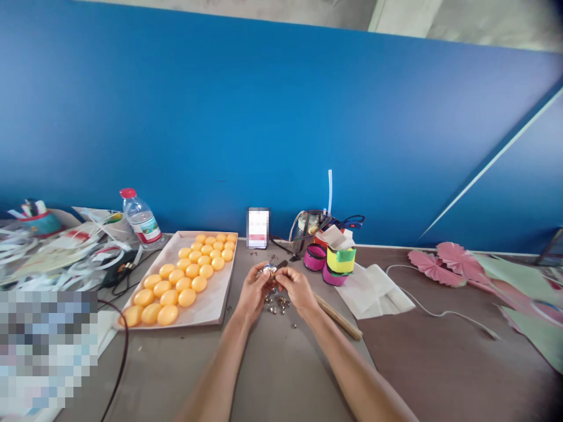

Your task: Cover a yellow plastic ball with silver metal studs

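Close together over the table, both hands meet at a small shiny silvery piece [270,268]. My left hand [254,291] is closed around it with the fingers curled. My right hand [295,287] has its fingertips pinched at the piece's right side; whether they grip the piece itself or something smaller cannot be made out. Beneath and between the hands lies a loose heap of small shiny metal bits [277,303]. A wooden stick or handle [338,316] runs out from beside my right wrist, its far part hidden by the hand.
Left stands a shallow white tray [222,293] holding rows of orange balls, with a plastic bottle [145,223] behind. A phone [258,228] leans by the blue partition [272,117]. To the right are pink and yellow tape-like rings [341,262], white paper [373,293] and pink pleated paper [457,262].
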Available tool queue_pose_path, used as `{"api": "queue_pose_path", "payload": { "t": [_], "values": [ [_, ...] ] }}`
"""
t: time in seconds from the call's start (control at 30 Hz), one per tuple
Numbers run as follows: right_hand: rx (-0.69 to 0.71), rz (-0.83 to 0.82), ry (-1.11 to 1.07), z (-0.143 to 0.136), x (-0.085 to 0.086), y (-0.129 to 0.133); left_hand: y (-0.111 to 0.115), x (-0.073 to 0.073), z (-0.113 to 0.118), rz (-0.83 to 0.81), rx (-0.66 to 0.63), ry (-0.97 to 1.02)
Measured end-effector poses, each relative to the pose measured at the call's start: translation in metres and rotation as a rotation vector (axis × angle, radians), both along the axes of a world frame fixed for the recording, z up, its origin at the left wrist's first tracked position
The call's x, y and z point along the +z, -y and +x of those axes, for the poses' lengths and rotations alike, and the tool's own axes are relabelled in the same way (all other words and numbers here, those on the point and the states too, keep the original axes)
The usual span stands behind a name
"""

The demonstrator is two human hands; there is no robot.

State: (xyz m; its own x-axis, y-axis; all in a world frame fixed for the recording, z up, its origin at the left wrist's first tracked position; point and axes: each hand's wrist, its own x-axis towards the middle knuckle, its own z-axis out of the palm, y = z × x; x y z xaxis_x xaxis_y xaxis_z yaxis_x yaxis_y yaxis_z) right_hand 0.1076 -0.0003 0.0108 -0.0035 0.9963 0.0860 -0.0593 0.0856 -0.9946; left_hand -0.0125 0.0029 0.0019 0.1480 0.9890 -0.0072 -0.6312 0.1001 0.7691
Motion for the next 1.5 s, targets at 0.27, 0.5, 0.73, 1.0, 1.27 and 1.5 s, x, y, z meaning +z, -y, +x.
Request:
{"api": "queue_pose_path", "payload": {
  "t": [0.27,0.5,0.73,1.0,1.27,1.5],
  "values": [
    [-0.023,-0.03,0.03,0.0,0.003,0.002,0.001,-0.002,0.002,0.019,0.038,-0.081],
    [-0.024,-0.035,0.006,0.0,0.0,0.003,0.001,-0.004,0.002,0.058,0.026,-0.096],
    [-0.044,-0.046,0.005,-0.002,0.003,0.004,0.001,-0.003,0.002,0.047,0.05,-0.114],
    [-0.08,-0.048,0.065,-0.002,0.001,0.005,0.003,-0.006,0.002,0.112,0.062,-0.231],
    [-0.04,-0.076,-0.04,0.0,-0.005,0.0,0.001,-0.003,0.003,0.02,0.023,-0.111],
    [0.039,0.052,0.486,0.021,-0.003,-0.006,-0.002,0.001,-0.004,-0.06,0.021,0.011]
  ]
}}
